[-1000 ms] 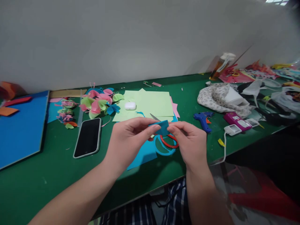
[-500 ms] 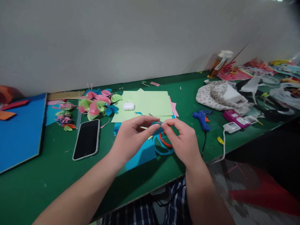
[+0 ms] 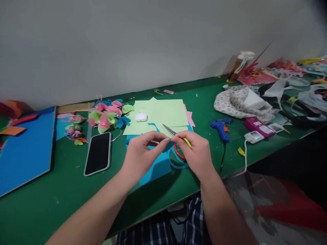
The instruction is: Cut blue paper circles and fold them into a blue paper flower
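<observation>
In the head view, two hands are seen, both held in front of the light green sheets (image 3: 168, 110). The left hand (image 3: 145, 149) is reached inward along a slanting forearm, back uppermost, with thumb and fingertips drawn narrowly together. The right hand (image 3: 192, 153) is carried on a steeper forearm, its thumb and index finger likewise pinched, and the fingertips of both are brought together just in front of the sheets. A small blue paper piece (image 3: 169, 146) is gripped between them; most of it is hidden by the fingers, so its fold cannot be told.

One pair of scissors (image 3: 168, 129) is laid partly behind the right hand, blades pointed onto the sheets. One larger blue sheet (image 3: 155, 170) is spread below the hands, in front of the green sheets, of which at least two can be counted. On them one white case (image 3: 141, 117) is set. To their left, one phone (image 3: 98, 153) and two paper bunches are placed, the larger bunch (image 3: 107, 117) just beside them; to their right, one blue glue gun (image 3: 221, 129).
</observation>
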Demonstrator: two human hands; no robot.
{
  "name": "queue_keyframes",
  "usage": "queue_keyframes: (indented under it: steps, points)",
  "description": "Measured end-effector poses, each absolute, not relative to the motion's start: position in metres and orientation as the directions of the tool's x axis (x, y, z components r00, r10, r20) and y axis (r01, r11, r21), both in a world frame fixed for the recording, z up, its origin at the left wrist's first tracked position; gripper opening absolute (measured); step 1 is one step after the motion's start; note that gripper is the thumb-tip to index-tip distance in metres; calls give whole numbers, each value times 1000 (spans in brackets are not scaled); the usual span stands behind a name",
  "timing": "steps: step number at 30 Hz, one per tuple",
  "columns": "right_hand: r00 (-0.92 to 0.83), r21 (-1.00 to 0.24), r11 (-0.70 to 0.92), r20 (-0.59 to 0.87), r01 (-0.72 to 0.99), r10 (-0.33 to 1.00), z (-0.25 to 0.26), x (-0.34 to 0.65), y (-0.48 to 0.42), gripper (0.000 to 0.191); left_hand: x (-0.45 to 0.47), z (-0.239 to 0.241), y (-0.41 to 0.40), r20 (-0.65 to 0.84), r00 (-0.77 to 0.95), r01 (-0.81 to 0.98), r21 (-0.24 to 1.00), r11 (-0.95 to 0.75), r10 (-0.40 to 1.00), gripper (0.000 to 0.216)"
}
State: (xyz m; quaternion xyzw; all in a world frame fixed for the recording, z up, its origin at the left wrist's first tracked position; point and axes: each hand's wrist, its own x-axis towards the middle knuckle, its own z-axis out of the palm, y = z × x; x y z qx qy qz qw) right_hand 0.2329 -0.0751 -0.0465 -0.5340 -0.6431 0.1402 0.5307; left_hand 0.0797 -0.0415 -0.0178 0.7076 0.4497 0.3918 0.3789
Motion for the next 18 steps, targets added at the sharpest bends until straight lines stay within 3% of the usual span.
queue_keyframes:
  steps: [3,5,8,12,18]
  points:
    - [112,-809,349,448,474,887,-50,231,-74,16,74,-24,-46,73,213,253,959,-127,974,8]
    - [74,-883,283,333,375,940,-53,229,-73,14,68,-30,-50,-113,170,64,993,104,979,10]
    - [57,-952,197,215,235,975,-56,224,-71,17,58,-43,-59,-215,113,-85,971,225,970,16]
    - [65,-976,171,181,133,981,-59,215,-74,24,48,-61,-73,-339,30,-373,869,325,940,23]
    - [-14,-982,162,161,94,987,-56,193,-97,27,49,-69,-92,-454,97,-666,631,397,886,25]
